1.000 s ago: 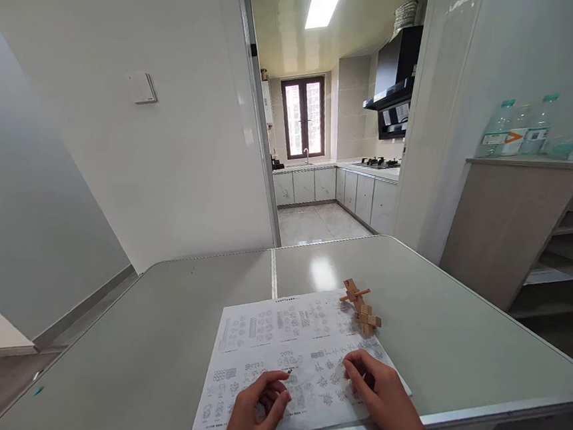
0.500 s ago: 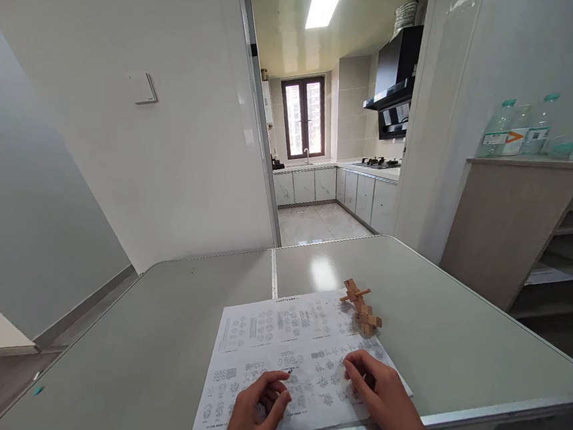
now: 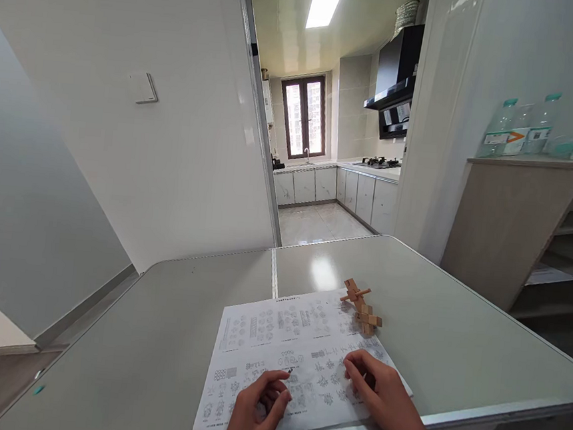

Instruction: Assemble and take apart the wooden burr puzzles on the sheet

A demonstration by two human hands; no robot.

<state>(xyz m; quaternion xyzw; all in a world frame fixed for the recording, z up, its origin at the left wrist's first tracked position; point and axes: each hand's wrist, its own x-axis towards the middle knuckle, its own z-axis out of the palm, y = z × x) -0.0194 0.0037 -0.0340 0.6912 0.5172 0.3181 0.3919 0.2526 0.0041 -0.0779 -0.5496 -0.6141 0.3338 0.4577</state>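
Note:
A printed instruction sheet with rows of small line diagrams lies on the table. My left hand rests on its lower part, loosely curled with a gap between thumb and fingers and nothing held. Over the sheet's lower right side sits my right hand, also loosely bent and empty, thumb tip close to the index finger. Wooden puzzle pieces lie in a cluster at the sheet's upper right corner, beyond my right hand and apart from it. Some are notched blocks, and a thin stick crosses one.
The grey-green table has a metal edge and a seam. A small teal bit lies at its left side. Clear plastic bottles stand on a wooden cabinet at right. Beyond the table a doorway opens into a kitchen.

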